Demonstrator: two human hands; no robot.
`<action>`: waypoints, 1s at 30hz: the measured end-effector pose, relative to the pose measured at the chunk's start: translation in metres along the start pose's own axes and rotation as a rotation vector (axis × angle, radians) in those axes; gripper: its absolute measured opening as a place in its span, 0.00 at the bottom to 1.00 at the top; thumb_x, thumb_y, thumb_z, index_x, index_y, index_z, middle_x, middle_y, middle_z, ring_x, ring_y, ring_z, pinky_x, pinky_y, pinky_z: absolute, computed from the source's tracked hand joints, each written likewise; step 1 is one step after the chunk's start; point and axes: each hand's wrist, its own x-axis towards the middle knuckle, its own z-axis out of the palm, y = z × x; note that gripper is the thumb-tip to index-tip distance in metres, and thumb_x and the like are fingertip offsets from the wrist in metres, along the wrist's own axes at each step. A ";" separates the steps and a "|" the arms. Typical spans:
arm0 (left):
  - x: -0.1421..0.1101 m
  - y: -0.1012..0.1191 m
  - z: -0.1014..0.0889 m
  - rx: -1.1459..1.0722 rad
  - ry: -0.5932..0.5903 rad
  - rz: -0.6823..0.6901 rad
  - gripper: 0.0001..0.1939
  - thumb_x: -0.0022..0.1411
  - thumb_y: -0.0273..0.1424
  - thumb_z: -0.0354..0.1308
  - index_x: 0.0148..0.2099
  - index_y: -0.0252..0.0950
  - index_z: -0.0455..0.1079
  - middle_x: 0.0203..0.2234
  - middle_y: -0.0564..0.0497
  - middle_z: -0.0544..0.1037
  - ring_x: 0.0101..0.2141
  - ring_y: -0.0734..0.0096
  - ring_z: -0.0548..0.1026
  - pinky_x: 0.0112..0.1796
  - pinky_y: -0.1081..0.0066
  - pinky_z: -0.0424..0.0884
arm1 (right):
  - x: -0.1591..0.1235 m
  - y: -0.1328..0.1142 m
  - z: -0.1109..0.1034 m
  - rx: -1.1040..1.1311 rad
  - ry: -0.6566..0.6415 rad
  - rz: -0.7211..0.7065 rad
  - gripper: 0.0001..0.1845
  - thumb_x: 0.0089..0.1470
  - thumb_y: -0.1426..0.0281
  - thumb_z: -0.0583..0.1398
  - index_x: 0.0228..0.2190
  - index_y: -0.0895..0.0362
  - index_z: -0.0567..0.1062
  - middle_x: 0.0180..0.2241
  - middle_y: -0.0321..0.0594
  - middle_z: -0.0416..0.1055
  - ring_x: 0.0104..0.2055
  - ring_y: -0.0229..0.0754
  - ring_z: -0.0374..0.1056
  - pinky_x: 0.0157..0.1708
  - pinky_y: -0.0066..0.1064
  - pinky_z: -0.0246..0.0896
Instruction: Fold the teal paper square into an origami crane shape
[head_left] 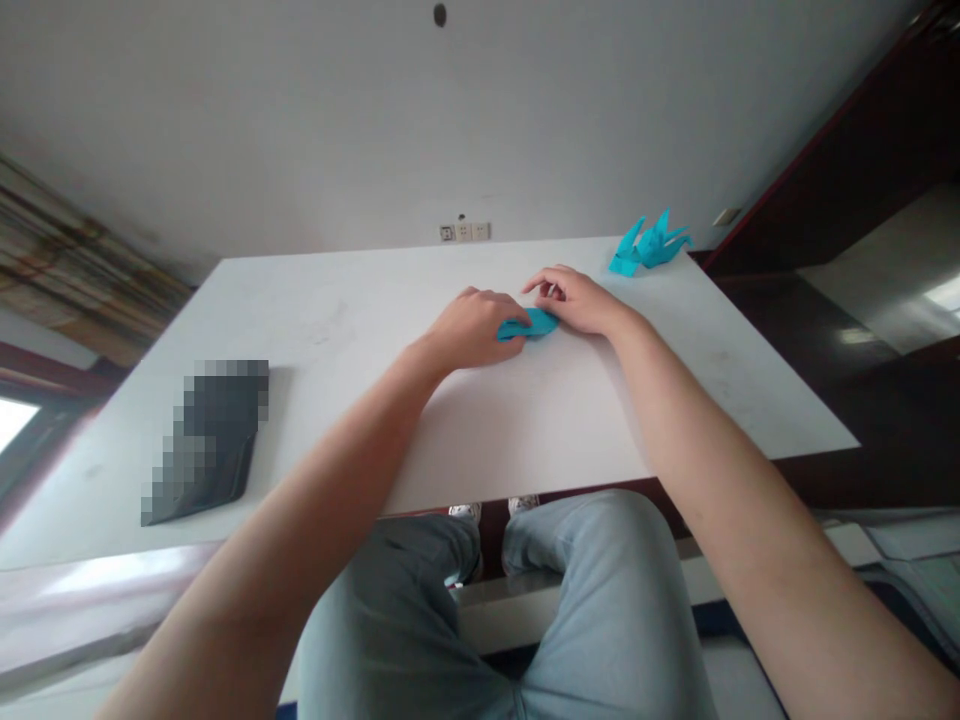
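Left hand [480, 328] pinches the folded blue paper [541, 321] at its left end, on the white surface [330, 340]; right hand [576, 302] at its right end, grip indeterminable. Blue origami [652, 247] near far right corner. Dark object [212, 455] at left: pixelated, any writing unreadable.

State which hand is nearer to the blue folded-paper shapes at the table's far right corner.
Right. The right hand is left of the blue folded-paper shapes, closer to the person; the left hand is farther left, its grip on another blue paper piece.
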 end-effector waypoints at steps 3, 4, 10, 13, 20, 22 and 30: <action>0.001 -0.002 0.001 -0.002 0.005 -0.018 0.18 0.69 0.35 0.62 0.57 0.41 0.86 0.51 0.45 0.92 0.50 0.50 0.89 0.54 0.58 0.76 | -0.001 -0.004 0.000 0.011 -0.011 -0.003 0.19 0.57 0.73 0.66 0.49 0.52 0.90 0.46 0.45 0.79 0.43 0.50 0.74 0.53 0.44 0.73; 0.001 -0.002 0.001 -0.006 0.007 -0.031 0.18 0.70 0.35 0.62 0.57 0.41 0.86 0.49 0.45 0.92 0.48 0.51 0.89 0.53 0.58 0.76 | -0.001 -0.005 0.001 0.018 -0.017 -0.002 0.20 0.56 0.74 0.65 0.48 0.51 0.90 0.46 0.45 0.78 0.44 0.50 0.74 0.52 0.43 0.73; -0.002 -0.003 -0.008 -0.043 -0.054 -0.103 0.17 0.69 0.42 0.69 0.56 0.42 0.85 0.43 0.47 0.91 0.44 0.52 0.88 0.49 0.62 0.76 | -0.001 -0.012 0.002 0.036 -0.060 0.011 0.17 0.57 0.73 0.66 0.45 0.52 0.91 0.44 0.44 0.79 0.42 0.49 0.73 0.48 0.41 0.72; -0.003 -0.004 -0.009 -0.060 -0.079 -0.150 0.19 0.72 0.45 0.66 0.58 0.42 0.85 0.42 0.46 0.91 0.43 0.52 0.87 0.49 0.61 0.75 | -0.001 -0.013 0.002 0.009 -0.066 0.034 0.14 0.60 0.70 0.68 0.46 0.52 0.91 0.41 0.43 0.78 0.40 0.48 0.72 0.46 0.40 0.71; 0.000 -0.017 -0.002 -0.066 0.034 -0.290 0.22 0.77 0.45 0.56 0.56 0.38 0.86 0.52 0.39 0.90 0.51 0.46 0.86 0.52 0.56 0.77 | 0.000 -0.012 0.001 -0.008 -0.081 0.054 0.09 0.63 0.66 0.71 0.44 0.51 0.90 0.42 0.45 0.79 0.43 0.50 0.73 0.50 0.42 0.72; 0.000 -0.021 -0.001 -0.043 0.054 -0.322 0.21 0.75 0.44 0.57 0.55 0.37 0.86 0.56 0.38 0.89 0.54 0.44 0.86 0.56 0.53 0.77 | 0.000 -0.012 0.001 -0.002 -0.094 0.053 0.08 0.63 0.67 0.71 0.43 0.51 0.90 0.44 0.46 0.80 0.44 0.50 0.74 0.51 0.42 0.73; -0.002 -0.019 0.000 0.002 0.103 -0.423 0.12 0.71 0.37 0.62 0.51 0.39 0.82 0.60 0.37 0.86 0.63 0.40 0.80 0.71 0.39 0.62 | 0.002 -0.016 0.002 -0.006 -0.120 0.082 0.09 0.62 0.62 0.72 0.41 0.52 0.91 0.45 0.47 0.84 0.46 0.53 0.76 0.53 0.43 0.73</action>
